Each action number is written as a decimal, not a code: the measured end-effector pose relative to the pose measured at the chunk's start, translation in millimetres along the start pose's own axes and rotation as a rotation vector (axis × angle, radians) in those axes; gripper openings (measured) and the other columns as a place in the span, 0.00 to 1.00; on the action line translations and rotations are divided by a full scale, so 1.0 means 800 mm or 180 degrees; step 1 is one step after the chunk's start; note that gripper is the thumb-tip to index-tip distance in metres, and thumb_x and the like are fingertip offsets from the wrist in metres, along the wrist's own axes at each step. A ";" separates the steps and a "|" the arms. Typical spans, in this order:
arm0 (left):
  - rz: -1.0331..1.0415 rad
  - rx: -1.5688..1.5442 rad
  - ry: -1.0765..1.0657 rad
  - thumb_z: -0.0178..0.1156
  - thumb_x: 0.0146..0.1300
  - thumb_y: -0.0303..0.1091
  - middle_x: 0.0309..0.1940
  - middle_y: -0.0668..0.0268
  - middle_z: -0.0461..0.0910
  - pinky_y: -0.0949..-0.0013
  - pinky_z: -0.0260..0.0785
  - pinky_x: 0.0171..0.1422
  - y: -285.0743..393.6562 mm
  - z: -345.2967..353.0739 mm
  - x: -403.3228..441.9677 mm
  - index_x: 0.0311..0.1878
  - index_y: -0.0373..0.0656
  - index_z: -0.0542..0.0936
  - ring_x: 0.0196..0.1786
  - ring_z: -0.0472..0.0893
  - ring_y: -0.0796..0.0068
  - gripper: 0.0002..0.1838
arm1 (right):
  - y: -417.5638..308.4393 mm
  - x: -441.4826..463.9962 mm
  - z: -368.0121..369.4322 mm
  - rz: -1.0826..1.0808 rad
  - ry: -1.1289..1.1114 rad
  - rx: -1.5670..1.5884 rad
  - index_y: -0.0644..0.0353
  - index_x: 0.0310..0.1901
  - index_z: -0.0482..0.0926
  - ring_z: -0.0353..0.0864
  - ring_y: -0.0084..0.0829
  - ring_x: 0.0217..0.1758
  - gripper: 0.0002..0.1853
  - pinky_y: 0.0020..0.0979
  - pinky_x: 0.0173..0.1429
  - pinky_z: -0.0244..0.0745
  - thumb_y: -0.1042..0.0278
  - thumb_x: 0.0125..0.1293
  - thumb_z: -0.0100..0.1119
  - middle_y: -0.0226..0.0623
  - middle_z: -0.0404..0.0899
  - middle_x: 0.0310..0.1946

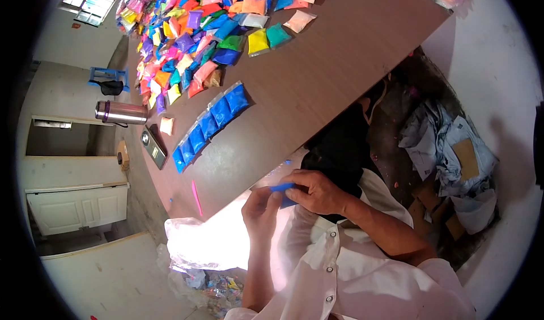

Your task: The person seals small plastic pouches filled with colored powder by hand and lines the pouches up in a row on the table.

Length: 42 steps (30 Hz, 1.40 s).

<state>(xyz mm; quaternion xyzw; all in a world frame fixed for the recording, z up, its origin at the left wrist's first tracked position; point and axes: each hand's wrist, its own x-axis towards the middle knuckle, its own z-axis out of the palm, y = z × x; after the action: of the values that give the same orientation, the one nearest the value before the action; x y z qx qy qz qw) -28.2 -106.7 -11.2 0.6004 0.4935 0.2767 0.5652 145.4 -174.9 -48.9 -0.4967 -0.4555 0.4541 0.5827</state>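
Note:
Just off the table's front edge, my left hand [259, 208] and my right hand [319, 192] meet in front of my shirt. Pinched between the fingers of both is a small piece of blue clay [282, 187], seemingly soft. More blue shows just below it, partly hidden by my fingers; I cannot tell whether it is a packet. On the table, a row of several joined blue packets [210, 125] lies beyond my hands. A thin pink stick [196, 197] rests near the table edge, left of my left hand.
A big heap of colourful small packets [187, 42] covers the far part of the brown table [317, 65]. A steel flask [121, 112] and a phone [153, 146] stand by the left edge. Crumpled bags and cardboard [467, 158] lie on the floor at right.

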 end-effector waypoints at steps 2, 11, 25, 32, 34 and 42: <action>0.0036 0.0105 0.0001 0.68 0.67 0.25 0.35 0.66 0.85 0.75 0.73 0.44 0.002 -0.002 -0.001 0.42 0.34 0.83 0.37 0.80 0.82 0.06 | 0.003 0.000 0.003 -0.0226 0.0012 -0.0079 0.63 0.52 0.83 0.79 0.31 0.40 0.12 0.32 0.47 0.76 0.72 0.68 0.61 0.38 0.82 0.37; 0.0306 0.0182 0.0042 0.69 0.66 0.25 0.33 0.68 0.83 0.76 0.72 0.42 0.005 -0.001 -0.001 0.41 0.34 0.82 0.36 0.80 0.83 0.06 | -0.016 -0.001 0.002 0.0470 0.0096 0.0500 0.65 0.51 0.82 0.80 0.29 0.41 0.11 0.33 0.50 0.79 0.70 0.70 0.63 0.38 0.83 0.38; 0.0219 0.0100 0.0051 0.66 0.68 0.24 0.35 0.67 0.85 0.77 0.73 0.46 -0.003 -0.010 -0.005 0.44 0.34 0.82 0.39 0.81 0.82 0.05 | -0.014 0.001 0.010 0.0158 0.0116 0.0202 0.64 0.52 0.83 0.82 0.30 0.39 0.12 0.32 0.48 0.79 0.72 0.70 0.64 0.40 0.84 0.39; -0.0155 -0.0273 -0.0332 0.66 0.68 0.25 0.42 0.65 0.86 0.75 0.75 0.52 -0.013 -0.009 -0.010 0.48 0.34 0.83 0.45 0.83 0.80 0.08 | -0.006 -0.002 0.010 0.0165 0.0322 0.0130 0.61 0.54 0.84 0.81 0.23 0.42 0.12 0.27 0.49 0.78 0.74 0.72 0.62 0.35 0.83 0.42; -0.0115 -0.0299 -0.0340 0.66 0.69 0.26 0.41 0.65 0.86 0.74 0.75 0.52 -0.017 -0.012 -0.008 0.48 0.34 0.83 0.44 0.83 0.80 0.08 | -0.011 -0.001 0.010 0.0183 0.0310 0.0172 0.63 0.54 0.84 0.82 0.26 0.41 0.12 0.29 0.49 0.79 0.73 0.71 0.63 0.37 0.83 0.41; 0.0038 0.0149 -0.0252 0.65 0.70 0.27 0.39 0.65 0.86 0.74 0.75 0.49 -0.012 -0.011 -0.009 0.50 0.32 0.82 0.40 0.83 0.80 0.10 | -0.022 0.000 0.004 0.0282 0.0035 0.0221 0.64 0.56 0.81 0.84 0.29 0.41 0.14 0.32 0.49 0.81 0.73 0.70 0.63 0.40 0.84 0.40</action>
<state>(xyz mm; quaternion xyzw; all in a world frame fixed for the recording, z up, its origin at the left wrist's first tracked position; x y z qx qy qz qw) -41.5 -110.5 -16.7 0.6268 0.4735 0.2445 0.5685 143.4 -175.8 -30.7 -0.4983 -0.4139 0.4923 0.5814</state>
